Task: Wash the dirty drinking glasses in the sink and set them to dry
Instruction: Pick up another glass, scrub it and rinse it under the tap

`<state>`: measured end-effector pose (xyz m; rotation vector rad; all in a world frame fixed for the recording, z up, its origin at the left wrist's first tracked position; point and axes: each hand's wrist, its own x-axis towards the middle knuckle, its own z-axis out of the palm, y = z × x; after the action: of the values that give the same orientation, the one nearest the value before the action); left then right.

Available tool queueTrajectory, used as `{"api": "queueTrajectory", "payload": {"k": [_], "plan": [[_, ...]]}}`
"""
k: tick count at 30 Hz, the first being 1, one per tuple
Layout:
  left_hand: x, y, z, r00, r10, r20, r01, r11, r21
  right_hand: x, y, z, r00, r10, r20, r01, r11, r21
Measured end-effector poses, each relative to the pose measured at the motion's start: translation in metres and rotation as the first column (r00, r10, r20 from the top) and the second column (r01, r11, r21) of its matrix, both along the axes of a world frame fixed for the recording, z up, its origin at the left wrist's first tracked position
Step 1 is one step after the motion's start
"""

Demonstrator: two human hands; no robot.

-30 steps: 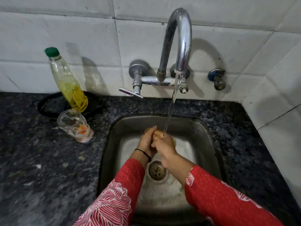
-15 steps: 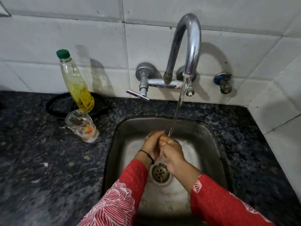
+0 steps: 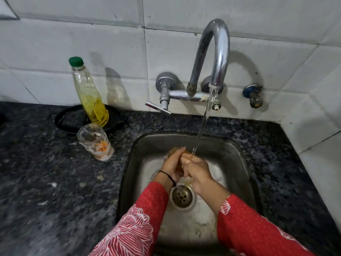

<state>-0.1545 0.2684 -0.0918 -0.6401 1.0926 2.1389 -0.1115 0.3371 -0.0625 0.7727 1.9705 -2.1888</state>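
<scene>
Glossy chrome faucet [image 3: 215,58]; speckled stone counter [image 3: 46,182].

Bottle: I see a clear plastic bottle [image 3: 88,93] with a green cap. It is partly full of yellow liquid and stands at the back edge of the dark speckled countertop [image 3: 46,200].
Black rim: a black round rim [image 3: 57,122] lies flat around the bottle's base. I cannot tell whether it is a ring or a pan.
Wall valve: a small blue-collared valve [image 3: 253,96] sits on the white tiled wall [image 3: 110,43], towards the back right corner.
Scraps: pale scraps [image 3: 53,184] lie on the countertop's left part.

Hands: your left hand [image 3: 172,164] & right hand [image 3: 198,169] grip brownish item [image 3: 178,166] under tap stream [image 3: 203,122], over sink [image 3: 239,154].
Worktop [image 3: 46,182]: dirty glass [image 3: 95,142] stands beside sink, on your left.
</scene>
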Motion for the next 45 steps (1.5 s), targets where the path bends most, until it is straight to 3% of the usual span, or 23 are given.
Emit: {"api": "queueTrajectory", "payload": {"k": [1, 2, 4, 5, 7, 9, 10, 11, 13, 15, 18, 21, 22, 24, 26, 28, 29, 31, 35, 37, 40, 43, 45], "plan": [[-0.002, -0.001, 0.001, 1.000, 0.005, -0.015, -0.005, 1.000, -0.024, 0.000, 0.000, 0.005, 0.998, 0.031, -0.058, -0.029, 0.999, 0.032], [-0.004, -0.002, 0.003, 1.000, 0.000, -0.014, 0.000, 0.999, -0.036, 0.003, 0.001, 0.004, 0.976, 0.156, -0.154, -0.123, 0.971, 0.203], [-0.007, -0.006, 0.008, 0.999, -0.036, 0.014, 0.036, 0.998, -0.043, 0.012, 0.007, -0.001, 0.859, 0.456, -0.235, -0.255, 0.777, 0.575], [-0.009, -0.008, 0.009, 0.998, -0.061, 0.033, 0.063, 0.996, -0.059, 0.014, 0.014, 0.000, 0.786, 0.587, -0.192, -0.300, 0.635, 0.712], [-0.009, -0.011, 0.011, 0.996, -0.062, 0.057, 0.065, 0.996, -0.052, 0.012, 0.028, -0.003, 0.651, 0.757, -0.055, -0.419, 0.419, 0.806], [-0.007, -0.010, 0.010, 0.997, -0.054, 0.051, 0.054, 0.999, -0.004, 0.009, 0.030, -0.005, 0.626, 0.773, 0.102, -0.393, 0.201, 0.897], [-0.005, -0.008, 0.011, 0.997, -0.060, 0.047, 0.059, 0.998, 0.023, 0.007, 0.028, -0.002, 0.719, 0.688, 0.096, -0.372, 0.265, 0.889], [-0.003, -0.006, 0.012, 0.997, -0.060, 0.037, 0.059, 0.998, 0.030, 0.007, 0.022, 0.001, 0.798, 0.602, 0.032, -0.332, 0.394, 0.857], [0.000, -0.002, 0.015, 1.000, -0.012, 0.005, 0.012, 0.999, 0.031, -0.001, 0.009, 0.003, 0.895, 0.442, 0.059, -0.355, 0.627, 0.694], [0.000, 0.000, 0.015, 1.000, 0.022, -0.013, -0.022, 1.000, 0.018, -0.010, 0.000, 0.008, 0.909, 0.400, 0.116, -0.370, 0.647, 0.667], [0.000, -0.001, 0.021, 0.999, 0.027, 0.036, -0.027, 1.000, 0.001, -0.006, 0.002, 0.015, 0.860, 0.504, 0.085, -0.351, 0.461, 0.815], [-0.002, -0.004, 0.015, 0.997, 0.038, 0.067, -0.039, 0.999, 0.006, 0.005, 0.020, 0.007, 0.717, 0.686, 0.122, -0.189, 0.023, 0.982], [-0.001, -0.005, 0.015, 0.997, 0.036, 0.066, -0.038, 0.999, 0.024, 0.006, 0.028, 0.000, 0.659, 0.746, 0.098, -0.116, -0.028, 0.993], [0.002, -0.006, 0.014, 0.997, 0.038, 0.061, -0.043, 0.996, 0.073, 0.015, 0.037, -0.005, 0.644, 0.762, -0.067, -0.085, 0.158, 0.984], [0.008, -0.007, 0.015, 0.993, 0.108, 0.045, -0.110, 0.992, 0.053, 0.026, 0.036, 0.000, 0.810, 0.539, -0.232, -0.107, 0.523, 0.845], [0.011, -0.006, 0.016, 0.973, 0.228, 0.027, -0.228, 0.974, -0.002, 0.031, 0.032, 0.004, 0.962, 0.183, -0.205, -0.059, 0.866, 0.496], [0.009, -0.006, 0.015, 0.970, 0.245, -0.007, -0.245, 0.969, -0.029, 0.030, 0.031, 0.004, 0.988, 0.018, -0.152, 0.030, 0.949, 0.312], [0.008, -0.005, 0.024, 0.974, 0.201, -0.101, -0.210, 0.973, -0.093, 0.029, 0.032, -0.002, 0.973, -0.229, -0.014, 0.230, 0.973, 0.026], [0.006, 0.003, 0.047, 0.970, 0.011, -0.244, -0.058, 0.981, -0.184, 0.031, 0.024, -0.003, 0.879, -0.418, 0.228, 0.476, 0.780, -0.407], [0.007, 0.004, 0.057, 0.959, -0.047, -0.279, -0.012, 0.978, -0.208, 0.028, 0.024, -0.002, 0.870, -0.423, 0.254, 0.494, 0.742, -0.453], [0.011, -0.006, 0.068, 0.957, -0.101, -0.272, 0.077, 0.992, -0.095, 0.015, 0.030, -0.001, 0.895, -0.391, 0.213, 0.445, 0.769, -0.458], [0.021, -0.027, 0.064, 0.958, -0.214, -0.189, 0.239, 0.964, 0.120, 0.000, 0.038, 0.002, 0.943, -0.327, 0.067, 0.327, 0.869, -0.372], [0.028, -0.041, 0.058, 0.944, -0.285, -0.165, 0.318, 0.920, 0.227, -0.009, 0.042, 0.012, 0.982, -0.168, -0.080, 0.147, 0.964, -0.222]]}}
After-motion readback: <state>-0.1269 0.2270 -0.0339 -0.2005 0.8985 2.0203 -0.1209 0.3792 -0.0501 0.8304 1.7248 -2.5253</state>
